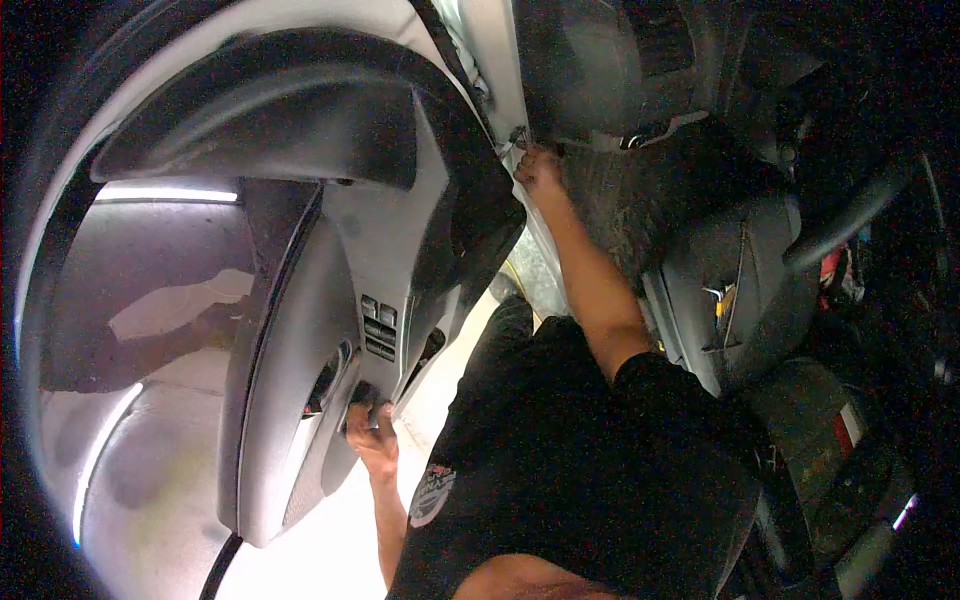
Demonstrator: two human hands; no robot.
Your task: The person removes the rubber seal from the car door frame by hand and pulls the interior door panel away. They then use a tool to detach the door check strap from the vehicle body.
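Observation:
A grey car door panel (pixel 385 235) with a group of window switches (pixel 379 328) fills the left part of the view. My left hand (pixel 373 437) is at the lower part of this panel, below the switches, with its fingers bent around a dark part of the panel edge. My right hand (pixel 540 170) reaches up to the door frame (pixel 503 75), its fingers curled close to a small dark fitting (pixel 518 136) on the frame. What lies between its fingers is too small to make out.
At right are a dark seat (pixel 610 60), a steering wheel (pixel 855 215) and a grey lower trim panel (pixel 755 280) with a small yellow item (pixel 719 306). The door window (pixel 150 290) shows reflections at far left. My leg (pixel 500 335) stands in the door opening.

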